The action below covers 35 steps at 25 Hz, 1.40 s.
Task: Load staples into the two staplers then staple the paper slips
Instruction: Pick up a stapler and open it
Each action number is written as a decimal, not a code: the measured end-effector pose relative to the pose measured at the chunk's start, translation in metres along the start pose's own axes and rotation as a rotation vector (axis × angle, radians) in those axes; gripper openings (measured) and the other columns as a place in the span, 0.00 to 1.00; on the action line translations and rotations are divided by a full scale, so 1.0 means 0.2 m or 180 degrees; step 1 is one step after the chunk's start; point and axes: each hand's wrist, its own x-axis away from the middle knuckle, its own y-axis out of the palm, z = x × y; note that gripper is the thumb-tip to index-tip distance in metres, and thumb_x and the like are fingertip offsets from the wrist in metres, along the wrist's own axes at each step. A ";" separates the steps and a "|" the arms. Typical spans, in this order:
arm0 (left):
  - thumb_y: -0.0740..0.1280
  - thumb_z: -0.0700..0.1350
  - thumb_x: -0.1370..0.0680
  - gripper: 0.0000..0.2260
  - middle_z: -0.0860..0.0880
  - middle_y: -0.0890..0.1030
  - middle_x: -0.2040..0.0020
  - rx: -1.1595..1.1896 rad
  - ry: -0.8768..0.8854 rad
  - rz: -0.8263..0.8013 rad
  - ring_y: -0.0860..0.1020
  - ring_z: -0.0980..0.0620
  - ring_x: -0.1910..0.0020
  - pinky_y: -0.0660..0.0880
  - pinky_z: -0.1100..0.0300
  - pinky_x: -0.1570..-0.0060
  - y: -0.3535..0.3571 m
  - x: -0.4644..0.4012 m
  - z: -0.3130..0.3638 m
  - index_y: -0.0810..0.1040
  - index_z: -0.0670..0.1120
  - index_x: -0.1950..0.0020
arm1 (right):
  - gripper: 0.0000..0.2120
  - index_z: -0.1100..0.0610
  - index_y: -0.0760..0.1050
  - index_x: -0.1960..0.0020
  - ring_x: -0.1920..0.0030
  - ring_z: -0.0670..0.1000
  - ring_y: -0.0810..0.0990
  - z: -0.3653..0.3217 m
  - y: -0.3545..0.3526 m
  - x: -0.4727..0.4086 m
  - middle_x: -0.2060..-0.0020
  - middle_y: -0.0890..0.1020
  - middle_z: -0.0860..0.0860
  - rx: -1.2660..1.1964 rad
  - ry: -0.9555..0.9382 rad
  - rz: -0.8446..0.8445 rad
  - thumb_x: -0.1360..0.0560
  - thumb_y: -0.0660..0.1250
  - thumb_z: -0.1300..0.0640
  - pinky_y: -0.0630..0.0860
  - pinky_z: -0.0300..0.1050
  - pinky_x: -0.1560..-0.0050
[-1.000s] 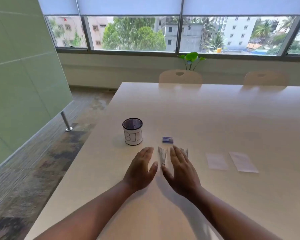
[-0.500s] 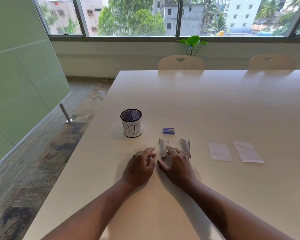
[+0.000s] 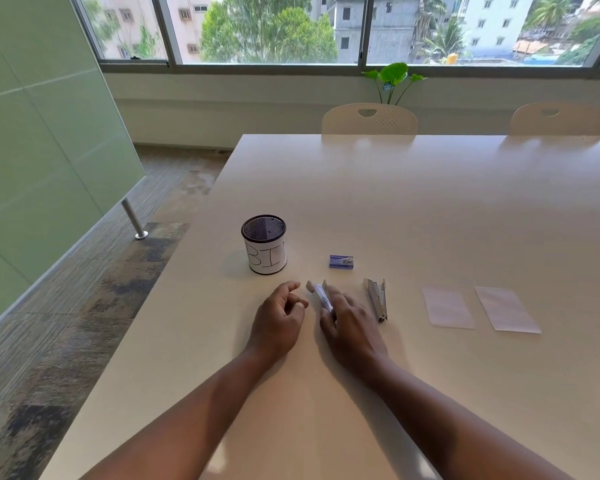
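Observation:
Two small metal staplers lie on the white table (image 3: pixel 395 209). My right hand (image 3: pixel 350 327) grips the left stapler (image 3: pixel 321 296), fingers curled round it, its far end tilted to the left. My left hand (image 3: pixel 279 317) hovers just left of it with fingers loosely curled and holding nothing. The right stapler (image 3: pixel 377 299) lies untouched beside my right hand. A small blue staple box (image 3: pixel 341 262) sits just beyond the staplers. Two white paper slips (image 3: pixel 447 308) (image 3: pixel 506 308) lie side by side to the right.
A mesh cup labelled BIN (image 3: pixel 264 244) stands left of the staple box. The table's left edge drops to the carpeted floor. Two chairs (image 3: pixel 369 119) stand at the far side, with a plant (image 3: pixel 392 77) by the window.
My right hand has closed round the left stapler and turned it leftward. My left hand has curled its fingers beside it. The camera has tilted downward.

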 end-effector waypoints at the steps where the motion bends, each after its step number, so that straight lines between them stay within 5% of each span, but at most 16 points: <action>1: 0.66 0.41 0.20 0.17 0.53 0.85 0.50 -0.0107 0.0043 0.0022 0.82 0.53 0.48 0.77 0.58 0.42 0.01 0.00 0.01 0.76 0.49 0.31 | 0.25 0.55 0.67 0.23 0.38 0.55 0.79 0.01 0.00 0.01 0.33 0.79 0.55 -0.0204 -0.0039 0.0024 0.19 0.61 0.52 0.75 0.48 0.39; 5: 0.62 0.40 0.18 0.18 0.53 0.77 0.34 0.0019 0.0088 0.0043 0.78 0.59 0.43 0.74 0.63 0.41 0.03 -0.01 0.02 0.72 0.50 0.28 | 0.17 0.57 0.77 0.32 0.54 0.42 0.77 0.04 0.00 0.03 0.44 0.83 0.47 -0.0841 -0.0226 0.0369 0.20 0.66 0.54 0.73 0.36 0.53; 7: 0.61 0.38 0.16 0.16 0.52 0.80 0.37 0.0793 -0.0053 -0.0184 0.80 0.58 0.43 0.74 0.64 0.40 0.04 -0.03 0.05 0.74 0.51 0.30 | 0.18 0.57 0.76 0.31 0.58 0.39 0.76 0.05 0.01 0.03 0.52 0.80 0.42 -0.0998 -0.0341 0.0518 0.19 0.66 0.52 0.71 0.30 0.57; 11: 0.59 0.36 0.16 0.14 0.45 0.84 0.49 0.1945 -0.0151 -0.0720 0.82 0.49 0.48 0.80 0.54 0.40 0.06 -0.07 0.07 0.78 0.50 0.36 | 0.20 0.53 0.77 0.31 0.52 0.38 0.78 0.06 0.01 0.02 0.44 0.83 0.47 -0.1149 -0.0361 0.0536 0.19 0.63 0.48 0.70 0.26 0.51; 14: 0.63 0.43 0.17 0.10 0.43 0.84 0.50 0.2117 -0.0146 -0.0877 0.82 0.46 0.50 0.81 0.53 0.44 0.05 -0.08 0.03 0.80 0.51 0.39 | 0.18 0.43 0.73 0.32 0.61 0.41 0.78 0.05 0.02 0.02 0.62 0.79 0.36 -0.1043 -0.0360 0.0471 0.21 0.64 0.43 0.69 0.28 0.62; 18: 0.67 0.47 0.20 0.04 0.48 0.83 0.57 0.1603 0.0148 -0.0697 0.80 0.52 0.58 0.79 0.59 0.57 0.09 -0.06 0.03 0.80 0.50 0.47 | 0.06 0.40 0.72 0.50 0.67 0.42 0.76 0.06 0.04 0.00 0.66 0.78 0.40 -0.1096 -0.0271 0.0550 0.24 0.68 0.42 0.68 0.30 0.69; 20: 0.66 0.48 0.20 0.07 0.50 0.81 0.61 0.1381 0.0247 -0.0630 0.77 0.55 0.63 0.75 0.62 0.62 0.11 -0.05 0.04 0.79 0.46 0.48 | 0.11 0.43 0.68 0.58 0.70 0.44 0.73 0.07 0.04 -0.01 0.70 0.76 0.44 -0.1114 -0.0132 0.0624 0.23 0.67 0.40 0.67 0.36 0.72; 25: 0.57 0.54 0.19 0.19 0.51 0.76 0.71 0.0267 0.0251 -0.0625 0.73 0.51 0.69 0.72 0.50 0.64 0.16 -0.04 0.13 0.74 0.47 0.64 | 0.13 0.44 0.65 0.60 0.70 0.46 0.76 0.06 0.02 0.00 0.70 0.80 0.43 -0.1187 0.0126 0.0704 0.21 0.61 0.39 0.72 0.45 0.68; 28: 0.55 0.54 0.22 0.18 0.54 0.74 0.74 -0.0202 0.0117 -0.0285 0.72 0.53 0.70 0.69 0.52 0.66 0.20 -0.04 0.16 0.73 0.51 0.69 | 0.14 0.45 0.65 0.61 0.70 0.48 0.74 0.06 0.00 0.01 0.72 0.76 0.46 -0.1103 0.0211 0.0806 0.22 0.59 0.38 0.71 0.49 0.68; 35: 0.53 0.53 0.20 0.19 0.51 0.77 0.70 -0.0285 0.0219 0.0044 0.76 0.48 0.67 0.74 0.51 0.64 0.22 -0.03 0.12 0.75 0.47 0.65 | 0.15 0.45 0.65 0.60 0.69 0.48 0.74 0.05 0.01 0.03 0.71 0.75 0.44 -0.0903 0.0022 0.0854 0.22 0.58 0.36 0.71 0.51 0.67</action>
